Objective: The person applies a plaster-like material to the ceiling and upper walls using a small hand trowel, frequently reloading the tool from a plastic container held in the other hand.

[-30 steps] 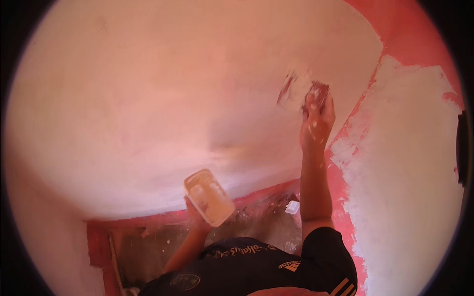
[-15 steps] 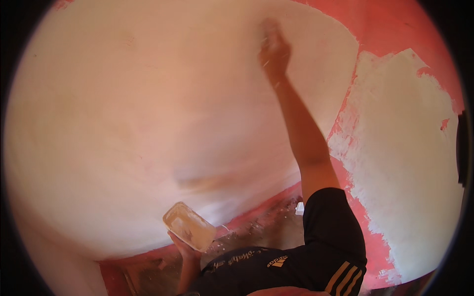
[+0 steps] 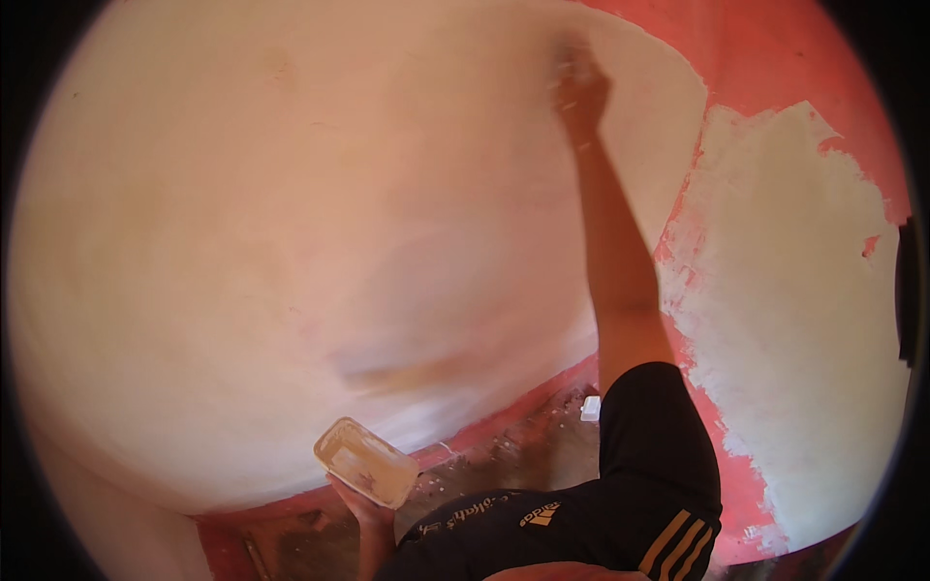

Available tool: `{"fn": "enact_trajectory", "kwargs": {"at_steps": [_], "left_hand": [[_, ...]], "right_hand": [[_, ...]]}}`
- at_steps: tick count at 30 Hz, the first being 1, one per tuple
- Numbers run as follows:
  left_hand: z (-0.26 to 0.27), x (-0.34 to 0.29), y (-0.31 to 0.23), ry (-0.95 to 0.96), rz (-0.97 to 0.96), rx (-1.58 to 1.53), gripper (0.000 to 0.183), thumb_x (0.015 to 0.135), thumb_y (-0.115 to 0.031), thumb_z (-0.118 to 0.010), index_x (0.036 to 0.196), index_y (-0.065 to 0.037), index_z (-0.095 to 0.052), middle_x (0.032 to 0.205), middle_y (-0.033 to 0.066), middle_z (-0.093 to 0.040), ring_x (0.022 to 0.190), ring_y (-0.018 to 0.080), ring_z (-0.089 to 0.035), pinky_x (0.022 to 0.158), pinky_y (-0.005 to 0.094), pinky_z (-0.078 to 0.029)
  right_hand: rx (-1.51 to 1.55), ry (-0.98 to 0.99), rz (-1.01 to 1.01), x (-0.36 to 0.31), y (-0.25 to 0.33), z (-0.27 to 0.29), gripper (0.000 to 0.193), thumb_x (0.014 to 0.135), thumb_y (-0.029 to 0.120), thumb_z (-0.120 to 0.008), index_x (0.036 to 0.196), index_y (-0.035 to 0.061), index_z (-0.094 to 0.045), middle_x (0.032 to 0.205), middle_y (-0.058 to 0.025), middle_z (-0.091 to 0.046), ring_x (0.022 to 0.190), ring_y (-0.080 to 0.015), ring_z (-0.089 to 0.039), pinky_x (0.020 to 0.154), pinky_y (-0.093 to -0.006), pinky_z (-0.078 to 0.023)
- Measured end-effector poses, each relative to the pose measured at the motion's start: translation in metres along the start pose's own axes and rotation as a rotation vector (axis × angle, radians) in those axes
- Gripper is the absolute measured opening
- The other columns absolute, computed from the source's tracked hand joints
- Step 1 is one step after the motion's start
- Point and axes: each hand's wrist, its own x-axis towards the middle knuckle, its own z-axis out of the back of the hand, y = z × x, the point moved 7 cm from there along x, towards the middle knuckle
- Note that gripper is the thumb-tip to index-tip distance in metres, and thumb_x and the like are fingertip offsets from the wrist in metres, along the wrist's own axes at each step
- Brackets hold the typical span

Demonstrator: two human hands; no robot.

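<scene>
A shallow rectangular container [image 3: 386, 472], smeared with pale paste on the inside, rests in my left hand [image 3: 360, 504] low in the view; the fingers support it from below and behind. High up against the pale coated wall [image 3: 242, 223], my right hand [image 3: 583, 95] is closed at the end of a stretched arm. What it grips is blurred and too dark to make out. Whitish smears mark its fingers and wrist.
A red band runs along the wall's foot, above a dirty, speckled floor [image 3: 484, 474]. On the floor lies a small white object [image 3: 590, 409]. At right, an adjoining wall has a pale patch [image 3: 794, 290] with ragged edges over red paint [image 3: 765, 58].
My right hand has shifted to the right along the upper wall. My left hand and the container sit slightly lower in the view.
</scene>
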Motion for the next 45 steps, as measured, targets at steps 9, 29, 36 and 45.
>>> {"fn": "enact_trajectory", "kwargs": {"at_steps": [9, 29, 36, 45], "left_hand": [[-0.039, -0.01, 0.04, 0.018, 0.062, -0.063, 0.073, 0.1, -0.071, -0.029, 0.147, -0.017, -0.043, 0.134, 0.0076, -0.058, 0.118, 0.0303, -0.061, 0.099, 0.0488, -0.052], [-0.076, -0.021, 0.067, 0.002, -0.041, 0.022, 0.076, 0.098, -0.074, -0.031, 0.145, -0.015, -0.045, 0.132, 0.0075, -0.058, 0.116, 0.0273, -0.06, 0.097, 0.046, -0.052], [-0.067, -0.024, 0.069, 0.0, 0.028, -0.037, 0.078, 0.098, -0.074, -0.03, 0.147, -0.016, -0.043, 0.134, 0.0077, -0.056, 0.118, 0.0276, -0.059, 0.098, 0.0467, -0.051], [-0.057, -0.018, 0.08, -0.114, -0.012, -0.072, 0.077, 0.098, -0.074, -0.032, 0.146, -0.015, -0.044, 0.134, 0.0078, -0.057, 0.118, 0.0287, -0.059, 0.098, 0.0479, -0.051]], "right_hand": [[0.326, 0.214, 0.044, -0.04, 0.028, 0.023, 0.041, 0.089, -0.001, -0.055, 0.129, 0.0016, -0.064, 0.097, -0.0183, -0.073, 0.09, -0.0237, -0.073, 0.079, -0.0343, -0.057], [-0.085, -0.013, 0.012, 0.042, -0.031, 0.025, 0.03, 0.09, 0.005, -0.059, 0.118, 0.0032, -0.07, 0.091, -0.0178, -0.073, 0.072, -0.0278, -0.07, 0.068, -0.0413, -0.055], [0.639, 0.449, 0.347, -0.128, 0.17, -0.029, 0.05, 0.08, -0.01, -0.053, 0.123, 0.0098, -0.067, 0.125, -0.0138, -0.067, 0.118, -0.0324, -0.062, 0.103, -0.0435, -0.049], [-0.174, 0.012, -0.002, 0.023, -0.009, -0.016, 0.03, 0.095, 0.004, -0.053, 0.119, 0.01, -0.071, 0.112, -0.0128, -0.073, 0.094, -0.0308, -0.071, 0.08, -0.0381, -0.056]]}}
